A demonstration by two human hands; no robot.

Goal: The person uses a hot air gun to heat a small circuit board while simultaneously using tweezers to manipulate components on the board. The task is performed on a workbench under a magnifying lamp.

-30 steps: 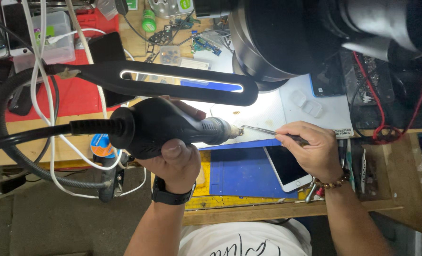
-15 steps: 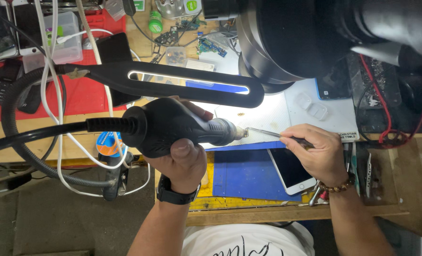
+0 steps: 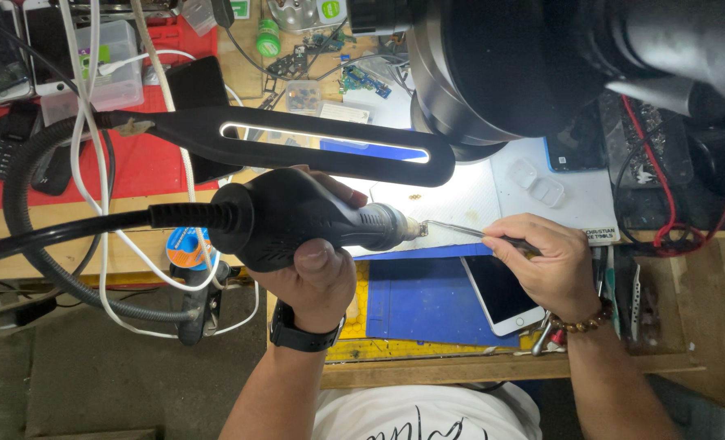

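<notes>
Gripping a black hot-air gun in the left hand, a person levels its metal nozzle at a brightly lit white pad mid-workbench. Right hand pinches slim tweezers, whose tips sit just beside the nozzle. A white smartphone lies on a blue mat near the workbench's front edge, under a black strip lamp.

Hidden bits, cut-offs, tiny stuff

Hot-air tool nozzle tip hides what's being heated; lamp bar covers bench behind. Microscope blurred, cut at top/right edge. Tweezers tips too small to read. Phone partly under right hand.
</notes>
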